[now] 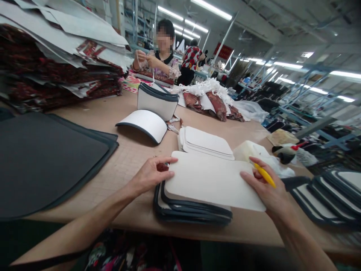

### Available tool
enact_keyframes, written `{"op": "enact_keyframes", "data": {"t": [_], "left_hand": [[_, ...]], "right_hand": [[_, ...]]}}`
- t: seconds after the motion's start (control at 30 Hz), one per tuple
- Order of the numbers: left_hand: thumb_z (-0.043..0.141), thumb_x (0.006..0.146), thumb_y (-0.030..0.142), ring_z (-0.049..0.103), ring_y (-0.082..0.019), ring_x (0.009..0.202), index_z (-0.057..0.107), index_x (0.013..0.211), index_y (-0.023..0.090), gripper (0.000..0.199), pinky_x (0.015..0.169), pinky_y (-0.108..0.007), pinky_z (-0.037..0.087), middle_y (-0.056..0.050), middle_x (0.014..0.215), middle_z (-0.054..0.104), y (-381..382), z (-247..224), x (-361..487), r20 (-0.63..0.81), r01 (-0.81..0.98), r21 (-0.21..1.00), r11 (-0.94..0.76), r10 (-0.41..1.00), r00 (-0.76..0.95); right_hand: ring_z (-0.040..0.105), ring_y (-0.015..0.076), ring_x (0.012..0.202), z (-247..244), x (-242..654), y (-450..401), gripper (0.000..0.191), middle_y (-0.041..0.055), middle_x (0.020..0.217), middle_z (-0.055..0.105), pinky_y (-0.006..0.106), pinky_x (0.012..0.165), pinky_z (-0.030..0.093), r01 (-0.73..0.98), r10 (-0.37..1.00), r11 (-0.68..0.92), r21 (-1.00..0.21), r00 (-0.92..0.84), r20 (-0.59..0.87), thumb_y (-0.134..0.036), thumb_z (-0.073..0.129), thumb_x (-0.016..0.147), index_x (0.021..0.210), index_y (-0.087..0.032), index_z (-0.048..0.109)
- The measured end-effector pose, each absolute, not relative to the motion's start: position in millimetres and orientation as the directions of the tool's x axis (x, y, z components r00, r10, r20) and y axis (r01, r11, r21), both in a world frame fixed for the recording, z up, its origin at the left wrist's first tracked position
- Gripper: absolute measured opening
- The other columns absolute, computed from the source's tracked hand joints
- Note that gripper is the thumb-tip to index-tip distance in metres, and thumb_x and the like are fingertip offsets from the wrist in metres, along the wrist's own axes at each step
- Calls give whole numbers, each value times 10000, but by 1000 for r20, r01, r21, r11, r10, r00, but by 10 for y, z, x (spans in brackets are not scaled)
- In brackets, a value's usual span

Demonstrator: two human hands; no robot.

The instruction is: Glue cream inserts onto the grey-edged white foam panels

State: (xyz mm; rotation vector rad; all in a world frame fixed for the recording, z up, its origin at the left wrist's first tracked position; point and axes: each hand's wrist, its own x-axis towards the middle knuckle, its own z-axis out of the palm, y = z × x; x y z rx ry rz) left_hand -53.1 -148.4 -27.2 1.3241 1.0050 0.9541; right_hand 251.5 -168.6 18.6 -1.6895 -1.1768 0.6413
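Observation:
A white rounded panel (211,180) is held between both hands above a stack of dark-edged pieces (191,213). My left hand (155,171) pinches its upper left corner between thumb and fingers. At the right end, my right hand (263,182) grips the panel, with a yellow tool (265,175) also held among its fingers. Just behind the panel lies a pile of white panels (207,141). Farther back on the left, a curved white panel with dark edging (145,124) rests in front of several upright curved ones (158,101).
Large dark sheets (50,162) cover the table's left side, below a tall pile of patterned fabric (56,71). More dark-edged pieces (327,195) lie at the right. A white container (251,152) stands behind my right hand. Across the table (126,165), a person (165,62) handles a white strip.

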Motion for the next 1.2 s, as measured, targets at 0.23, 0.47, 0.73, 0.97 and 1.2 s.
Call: {"op": "enact_keyframes", "data": {"t": [0.23,0.47,0.73,0.97,1.2], "left_hand": [[647,639,186,494,-87,667,659,985,147,348,610,-215,431,-25,945,530,-1488,-502,-559,-22,-69,996,51,931,365],[651,613,107,495,-86,649,670,951,139,340,596,-205,425,-1,853,523,-1523,-547,-553,-32,5,999,32,942,335],[659,610,70,510,-82,632,666,957,145,355,583,-204,440,3,866,526,-1543,-567,-538,-4,60,998,-16,946,325],[605,673,86,522,-95,647,603,1049,173,386,626,-257,500,-51,1069,488,-1563,-596,-548,123,261,938,-229,922,366],[392,710,5,372,-242,1166,498,1200,318,590,972,-419,358,-9,1376,323,-1588,-542,-471,423,445,510,-736,665,616]], "right_hand": [[368,60,486,187,2419,-1681,720,-66,638,374,143,370,326,378,894,-175,-909,449,14,-370,781,518,1181,-236,536],[370,69,532,214,2424,-1667,707,-50,667,386,140,383,325,468,888,-193,-863,458,49,-376,774,525,1177,-221,550],[369,65,525,202,2457,-1675,723,-56,662,392,138,382,306,513,898,-182,-839,435,71,-388,766,534,1196,-212,537],[460,103,541,115,2549,-1658,675,-45,664,460,203,460,405,573,916,-149,-806,386,105,-417,736,553,1162,-206,533],[520,156,618,-57,2677,-1677,438,-4,738,523,292,612,446,823,953,20,-567,156,259,-332,567,770,1184,-206,498]]}}
